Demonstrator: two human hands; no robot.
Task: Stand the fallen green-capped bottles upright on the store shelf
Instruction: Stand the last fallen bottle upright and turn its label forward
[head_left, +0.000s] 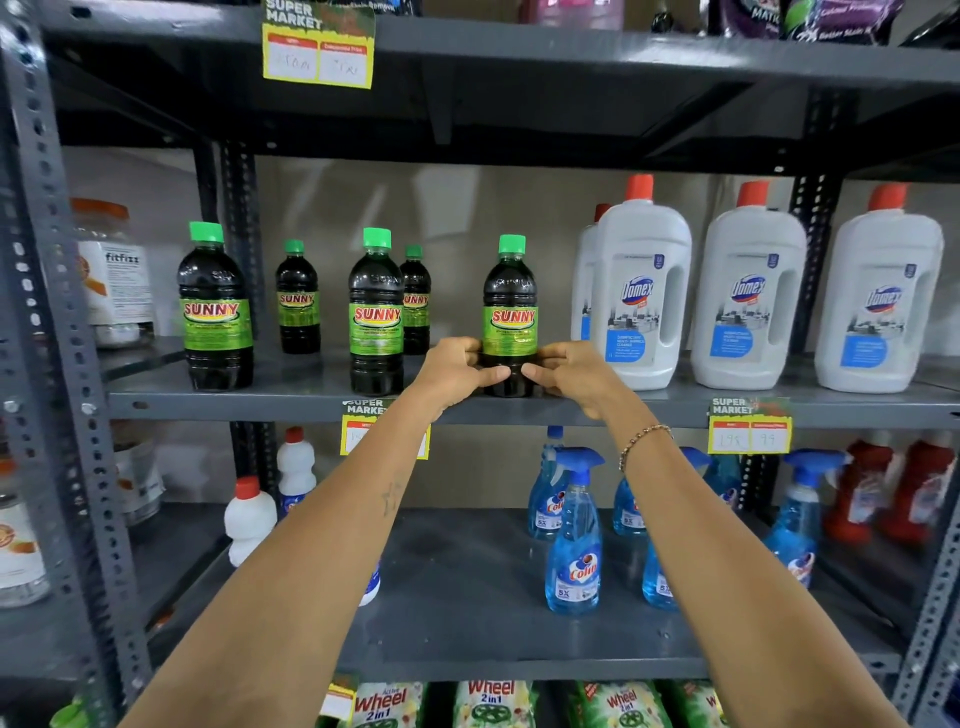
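Item: green-capped bottle (510, 312), upright at the front edge of the middle shelf (291, 402). Left hand (457, 371) and right hand (569, 374) cup its base from either side, fingertips pressed to the dark plastic.

Handling: seat the base flat, label forward, then loosen both sides evenly so it does not rock.

Adjacent: four more green-capped bottles (375, 312) stand to the left; white jugs (641, 296) just beside on the right limit room. No fallen bottle visible.
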